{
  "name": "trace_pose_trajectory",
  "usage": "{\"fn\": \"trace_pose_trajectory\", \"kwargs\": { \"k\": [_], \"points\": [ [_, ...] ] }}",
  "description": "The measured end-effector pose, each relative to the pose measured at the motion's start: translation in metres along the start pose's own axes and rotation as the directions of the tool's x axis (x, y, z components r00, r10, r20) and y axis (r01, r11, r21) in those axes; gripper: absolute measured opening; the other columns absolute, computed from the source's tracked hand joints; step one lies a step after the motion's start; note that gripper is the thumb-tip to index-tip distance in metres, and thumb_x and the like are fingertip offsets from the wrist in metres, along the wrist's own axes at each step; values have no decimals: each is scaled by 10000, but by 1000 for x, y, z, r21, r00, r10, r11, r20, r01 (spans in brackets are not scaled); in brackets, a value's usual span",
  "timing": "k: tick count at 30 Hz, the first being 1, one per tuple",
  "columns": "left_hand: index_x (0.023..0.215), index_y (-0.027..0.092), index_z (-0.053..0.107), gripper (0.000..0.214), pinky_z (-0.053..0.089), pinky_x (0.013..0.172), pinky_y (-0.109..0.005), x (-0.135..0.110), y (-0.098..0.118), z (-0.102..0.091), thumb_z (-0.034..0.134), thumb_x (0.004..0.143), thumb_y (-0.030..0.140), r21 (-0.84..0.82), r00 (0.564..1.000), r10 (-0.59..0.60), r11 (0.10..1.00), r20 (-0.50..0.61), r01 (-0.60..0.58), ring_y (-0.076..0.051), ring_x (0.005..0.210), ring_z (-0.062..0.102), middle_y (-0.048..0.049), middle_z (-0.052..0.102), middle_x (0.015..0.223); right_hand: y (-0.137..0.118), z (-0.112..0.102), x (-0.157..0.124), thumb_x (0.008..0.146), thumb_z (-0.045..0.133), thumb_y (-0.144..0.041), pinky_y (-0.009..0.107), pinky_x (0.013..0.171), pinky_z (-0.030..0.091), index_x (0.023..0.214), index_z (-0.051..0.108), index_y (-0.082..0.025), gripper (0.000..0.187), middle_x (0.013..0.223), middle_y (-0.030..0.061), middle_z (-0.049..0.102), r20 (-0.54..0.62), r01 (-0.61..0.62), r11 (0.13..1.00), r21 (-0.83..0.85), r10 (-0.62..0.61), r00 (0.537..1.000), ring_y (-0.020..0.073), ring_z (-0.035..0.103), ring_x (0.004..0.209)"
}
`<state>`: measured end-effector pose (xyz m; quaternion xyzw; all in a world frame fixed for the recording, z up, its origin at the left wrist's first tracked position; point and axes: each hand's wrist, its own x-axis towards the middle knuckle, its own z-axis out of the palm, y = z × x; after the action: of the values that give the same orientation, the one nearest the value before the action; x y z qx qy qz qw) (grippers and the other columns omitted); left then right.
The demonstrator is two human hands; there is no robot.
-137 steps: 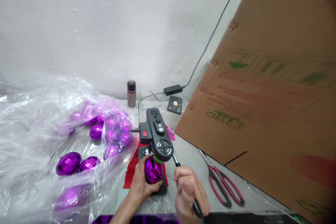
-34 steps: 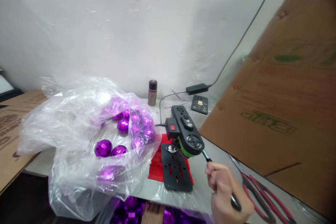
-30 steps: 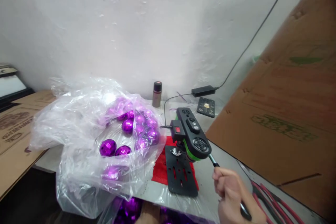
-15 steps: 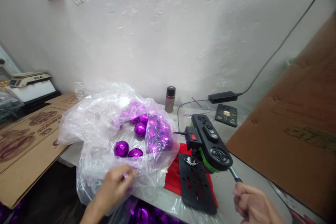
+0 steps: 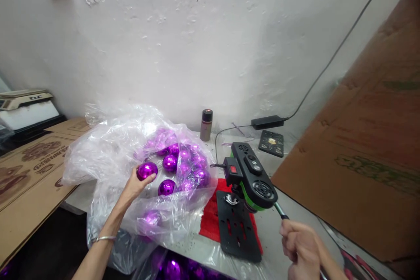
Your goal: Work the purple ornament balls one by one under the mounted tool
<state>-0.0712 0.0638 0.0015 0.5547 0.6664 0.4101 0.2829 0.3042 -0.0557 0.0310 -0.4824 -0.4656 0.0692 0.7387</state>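
My left hand (image 5: 138, 183) reaches into the mouth of a clear plastic bag (image 5: 105, 148), its fingers closed round a shiny purple mirror-faceted ball (image 5: 147, 170). Another purple ball (image 5: 167, 187) lies just right of it, and several more sit deeper in the bag, partly behind the film. One ball (image 5: 151, 218) shows blurrily through the plastic near the front. At the right, my right hand (image 5: 302, 245) is closed on the dark-gripped lever handle (image 5: 281, 211) of a black and green press-like device (image 5: 254, 175). A perforated black plate (image 5: 239, 227) extends below the device.
Red cloth (image 5: 210, 223) lies beneath the plate. Behind stand a dark-capped bottle (image 5: 206, 125), a black power adapter (image 5: 268, 121) with its cable and a dark patterned card (image 5: 271, 143). Cardboard (image 5: 357, 140) leans at right; a printed carton (image 5: 36, 162) lies left. More purple balls (image 5: 173, 267) are below the table edge.
My left hand has moved from the bag's front edge farther in and taken hold of a purple ball. A ball now shows under the plastic where that hand was. My right hand keeps its grip.
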Motion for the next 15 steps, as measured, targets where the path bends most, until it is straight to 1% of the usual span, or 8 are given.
{"fn": "trace_pose_trajectory", "kwargs": {
  "k": [2, 3, 5, 6, 8, 10, 12, 15],
  "points": [
    [1332, 168, 607, 629, 570, 1104, -560, -18, 20, 6, 605, 901, 624, -299, 998, -53, 953, 15, 55, -352, 1256, 708, -169, 726, 1330, -7, 3, 7, 1027, 657, -442, 299, 509, 341, 598, 509, -202, 513, 643, 23, 536, -1, -5, 1000, 0, 5, 1000, 130, 485, 552],
    [1308, 176, 630, 582, 596, 1084, -521, -29, 31, 12, 610, 921, 610, -502, 994, -93, 858, 55, 108, -323, 1224, 730, -149, 748, 1308, -12, 5, 10, 1030, 652, -456, 301, 519, 349, 596, 505, -205, 523, 626, 17, 521, -5, -9, 1000, -4, 9, 1000, 136, 491, 557],
    [1248, 175, 676, 535, 628, 1051, -492, -53, 51, 29, 717, 889, 569, -808, 966, -169, 530, 197, 258, -299, 1140, 769, -130, 783, 1254, -22, 9, 18, 1035, 639, -481, 306, 551, 375, 595, 486, -212, 538, 608, 7, 498, -2, -26, 1000, -16, 26, 1000, 147, 512, 578],
    [1230, 165, 693, 543, 637, 1043, -481, -65, 59, 39, 764, 867, 562, -862, 944, -174, 386, 281, 328, -296, 1119, 778, -136, 789, 1252, -26, 11, 21, 1036, 635, -491, 308, 563, 385, 597, 477, -216, 541, 605, 3, 492, -1, -29, 999, -22, 29, 1000, 152, 523, 588],
    [1212, 158, 720, 566, 633, 1060, -450, -88, 69, 64, 837, 829, 559, -862, 902, -129, 264, 412, 432, -289, 1132, 779, -137, 790, 1275, -31, 12, 26, 1038, 624, -499, 306, 566, 392, 596, 464, -222, 545, 597, -3, 490, 18, -17, 999, -34, 17, 1000, 156, 535, 591],
    [1204, 180, 742, 591, 606, 1107, -446, -107, 68, 91, 905, 772, 550, -829, 871, -70, 280, 486, 485, -299, 1192, 762, -118, 790, 1296, -32, 11, 29, 1051, 602, -477, 298, 559, 396, 599, 469, -224, 535, 587, -8, 494, 49, 20, 999, -41, -18, 999, 154, 537, 582],
    [1210, 210, 756, 615, 586, 1135, -484, -122, 62, 119, 902, 756, 598, -790, 852, -53, 347, 521, 505, -330, 1246, 739, -104, 793, 1301, -32, 9, 30, 1075, 565, -418, 287, 560, 407, 610, 472, -223, 512, 588, -13, 500, 82, 53, 997, -51, -49, 995, 144, 534, 574],
    [1268, 203, 741, 722, 567, 1140, -533, -137, 51, 159, 792, 786, 739, -738, 870, -121, 482, 478, 472, -373, 1308, 700, -132, 781, 1328, -32, 7, 30, 1096, 520, -318, 267, 572, 418, 630, 459, -222, 480, 603, -22, 497, 118, 77, 996, -50, -71, 991, 129, 534, 580]
  ]
}}
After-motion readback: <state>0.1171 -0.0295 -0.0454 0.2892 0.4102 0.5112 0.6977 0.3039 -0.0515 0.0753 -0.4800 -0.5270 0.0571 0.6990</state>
